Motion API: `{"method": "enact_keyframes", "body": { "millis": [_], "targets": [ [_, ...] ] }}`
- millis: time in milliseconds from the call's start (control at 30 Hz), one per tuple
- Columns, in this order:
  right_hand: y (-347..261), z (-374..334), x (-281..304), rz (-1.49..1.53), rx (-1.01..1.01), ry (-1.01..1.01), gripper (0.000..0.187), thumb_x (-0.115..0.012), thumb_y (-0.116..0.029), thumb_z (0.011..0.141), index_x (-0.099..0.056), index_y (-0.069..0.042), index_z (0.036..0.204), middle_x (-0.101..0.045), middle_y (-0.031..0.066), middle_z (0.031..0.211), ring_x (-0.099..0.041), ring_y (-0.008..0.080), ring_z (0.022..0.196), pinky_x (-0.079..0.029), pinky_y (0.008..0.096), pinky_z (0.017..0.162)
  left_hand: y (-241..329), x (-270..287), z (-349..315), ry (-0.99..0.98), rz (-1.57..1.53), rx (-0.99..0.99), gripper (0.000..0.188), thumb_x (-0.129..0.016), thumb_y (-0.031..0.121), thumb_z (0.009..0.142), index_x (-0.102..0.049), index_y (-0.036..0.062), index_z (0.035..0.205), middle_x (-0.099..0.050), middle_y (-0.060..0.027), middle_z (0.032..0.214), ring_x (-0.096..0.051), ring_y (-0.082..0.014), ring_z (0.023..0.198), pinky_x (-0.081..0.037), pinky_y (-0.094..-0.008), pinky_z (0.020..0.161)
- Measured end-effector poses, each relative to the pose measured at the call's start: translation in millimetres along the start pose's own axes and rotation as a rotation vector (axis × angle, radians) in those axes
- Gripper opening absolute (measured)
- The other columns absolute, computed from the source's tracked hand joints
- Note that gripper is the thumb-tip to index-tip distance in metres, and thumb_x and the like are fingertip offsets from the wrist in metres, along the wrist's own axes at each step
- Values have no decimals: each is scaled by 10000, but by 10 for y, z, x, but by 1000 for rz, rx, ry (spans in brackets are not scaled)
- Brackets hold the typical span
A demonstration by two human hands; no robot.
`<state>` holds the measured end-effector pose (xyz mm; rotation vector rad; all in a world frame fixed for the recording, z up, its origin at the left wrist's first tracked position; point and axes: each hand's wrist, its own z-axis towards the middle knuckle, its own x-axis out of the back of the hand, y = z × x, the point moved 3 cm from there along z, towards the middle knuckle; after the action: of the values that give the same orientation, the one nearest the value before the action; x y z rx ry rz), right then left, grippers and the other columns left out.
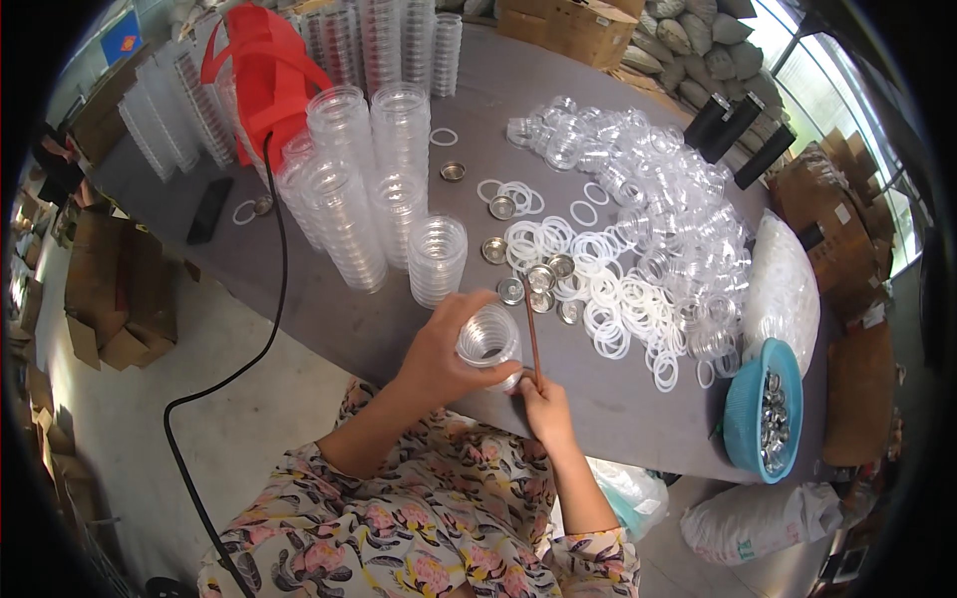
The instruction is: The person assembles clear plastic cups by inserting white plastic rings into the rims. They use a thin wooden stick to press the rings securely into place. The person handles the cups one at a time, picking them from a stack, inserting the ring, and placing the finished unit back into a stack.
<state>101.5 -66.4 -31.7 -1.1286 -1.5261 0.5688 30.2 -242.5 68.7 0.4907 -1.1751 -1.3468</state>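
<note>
My left hand (444,349) is wrapped round a short stack of clear plastic cups (488,337), tilted so its round opening faces up, near the table's front edge. In my right hand (547,407) is a thin brown stick (533,334), pinched near its lower end and pointing away from me, just right of the cups. Beyond its tip several small silver metal caps (539,278) lie on the grey table (369,324). White rings (608,289) are spread to their right. Just beyond my left hand stands another stack of clear cups (437,261).
Taller stacks of clear cups (344,219) rise at the left, beside a red bag (267,80). Loose clear cups (688,209) are heaped at the right, near a full plastic bag (783,284) and a blue basket (740,404) of metal pieces. A black cable (283,269) hangs over the left edge.
</note>
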Motion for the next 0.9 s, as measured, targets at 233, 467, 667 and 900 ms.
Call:
{"method": "enact_keyframes", "body": {
  "millis": [233, 467, 667, 900],
  "targets": [
    [-699, -322, 257, 437, 494, 220, 484, -530, -31, 841, -403, 40, 1303, -524, 160, 1223, -514, 182, 1122, -476, 329, 835, 86, -345, -45, -99, 12, -98, 808, -792, 221, 616, -384, 34, 1287, -516, -143, 1115, -536, -279, 1041, -434, -353, 869],
    [-749, -276, 140, -63, 449, 308, 812, -826, -228, 592, -409, -78, 1273, -535, 191, 1179, -573, 335, 1026, -503, 368, 794, -694, -629, -435, -182, -92, 101, 830, -762, 201, 640, -319, -5, 1312, -481, -187, 1198, -475, -318, 1138, -368, -402, 953],
    [-1004, -344, 186, 111, 616, 278, 875, -816, -90, 610, -305, -47, 1318, -430, 156, 1257, -558, 216, 1034, -529, 323, 810, -354, -319, -260, -67, -59, -71, 782, -761, 198, 623, -378, 0, 1276, -489, -200, 1191, -484, -350, 1110, -378, -418, 944],
    [-2334, 81, 377, 44, 982, 287, 858, -821, -163, 597, -337, -91, 1301, -448, 169, 1259, -538, 303, 1085, -491, 385, 876, 4, 416, 460, 307, 202, -238, 803, -790, 177, 595, -389, -2, 1267, -534, -199, 1132, -510, -364, 1056, -418, -426, 869]
  ]
}}
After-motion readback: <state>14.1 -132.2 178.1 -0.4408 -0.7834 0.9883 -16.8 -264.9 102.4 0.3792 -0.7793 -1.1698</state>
